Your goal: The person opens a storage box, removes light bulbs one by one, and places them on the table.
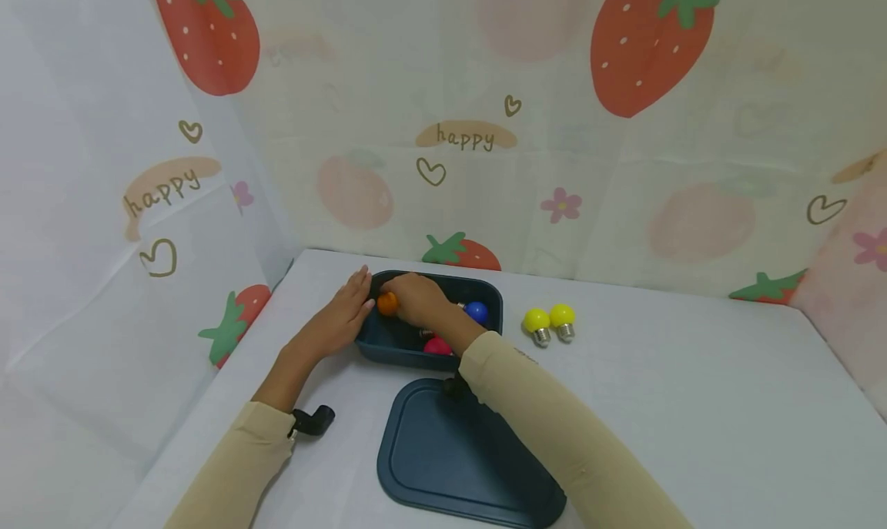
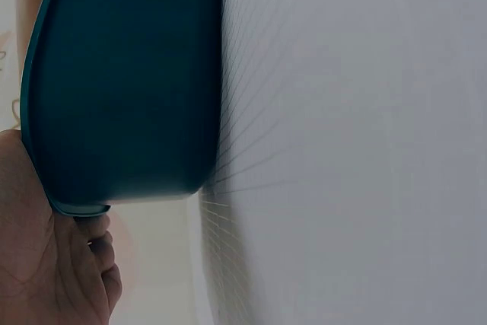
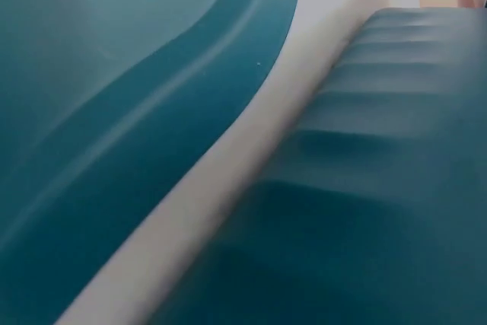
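Observation:
A dark blue-green box (image 1: 398,355) stands near the back of the white table. Inside it, my right hand (image 1: 421,304) pinches an orange light bulb (image 1: 388,304) at the left end. A blue bulb (image 1: 476,311) and a red bulb (image 1: 436,346) lie further right in the box, partly hidden by my right arm. My left hand (image 1: 339,317) rests against the box's left end, fingers extended; the left wrist view shows this hand (image 2: 57,264) touching the rim. The right wrist view holds mostly box wall (image 3: 380,188) and lid edge (image 3: 190,89).
Two yellow bulbs (image 1: 550,323) lie side by side to the right of the box. In front of it, the matching lid (image 1: 457,452) lies flat, partly under my right forearm. A strawberry-printed cloth (image 1: 624,167) hangs behind the table.

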`<action>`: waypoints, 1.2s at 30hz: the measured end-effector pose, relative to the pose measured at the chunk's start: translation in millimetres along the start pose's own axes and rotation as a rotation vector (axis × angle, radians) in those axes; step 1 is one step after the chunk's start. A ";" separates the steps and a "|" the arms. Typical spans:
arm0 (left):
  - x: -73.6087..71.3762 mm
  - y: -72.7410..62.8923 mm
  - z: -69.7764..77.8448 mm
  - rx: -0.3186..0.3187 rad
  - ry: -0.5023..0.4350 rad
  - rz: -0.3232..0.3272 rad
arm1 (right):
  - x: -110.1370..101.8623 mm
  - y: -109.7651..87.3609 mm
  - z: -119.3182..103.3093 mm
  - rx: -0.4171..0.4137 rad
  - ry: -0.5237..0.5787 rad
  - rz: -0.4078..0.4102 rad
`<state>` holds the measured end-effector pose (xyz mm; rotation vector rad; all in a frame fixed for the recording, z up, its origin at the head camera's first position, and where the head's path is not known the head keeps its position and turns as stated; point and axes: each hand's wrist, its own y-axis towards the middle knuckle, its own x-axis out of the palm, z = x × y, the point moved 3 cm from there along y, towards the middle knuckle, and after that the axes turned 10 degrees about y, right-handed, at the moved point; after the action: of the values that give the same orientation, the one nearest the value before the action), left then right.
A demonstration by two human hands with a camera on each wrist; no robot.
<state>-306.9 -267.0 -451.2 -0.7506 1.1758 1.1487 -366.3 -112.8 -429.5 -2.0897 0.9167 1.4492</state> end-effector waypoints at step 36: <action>-2.2 0.3 6.0 0.005 0.054 -0.008 | -37.3 -46.8 10.4 -0.014 0.184 0.147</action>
<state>-305.4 -262.1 -447.4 -0.7863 1.2194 1.1246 -347.7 -63.5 -399.2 -2.2352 1.1556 1.3523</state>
